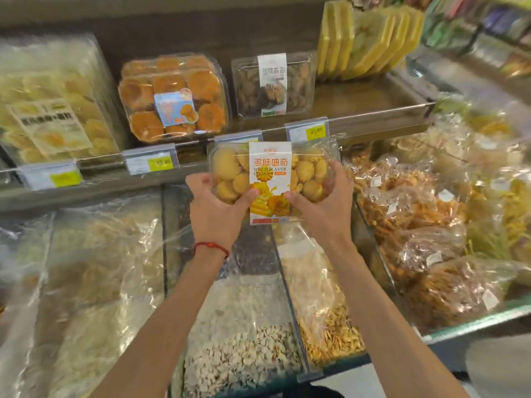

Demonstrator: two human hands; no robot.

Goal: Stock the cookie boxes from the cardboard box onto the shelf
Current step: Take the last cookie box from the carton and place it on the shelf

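A clear plastic cookie box (270, 173) with yellow cookies and a white and orange label is held up in front of the shelf edge. My left hand (214, 209) grips its left side, thumb across the front. My right hand (323, 202) grips its right side the same way. Behind it on the shelf (359, 99) stands a clear box of brown cookies (273, 84) with a white label. To that box's left sits a box of orange cookies (175, 96). The cardboard box is out of sight.
Price tags (150, 162) line the shelf rail. Yellow packs (370, 38) stand at the shelf's back right, with bare shelf in front of them. A large pack of pale pastries (54, 101) fills the left. Below are glass bins (247, 326) of loose snacks and bagged goods (431, 225).
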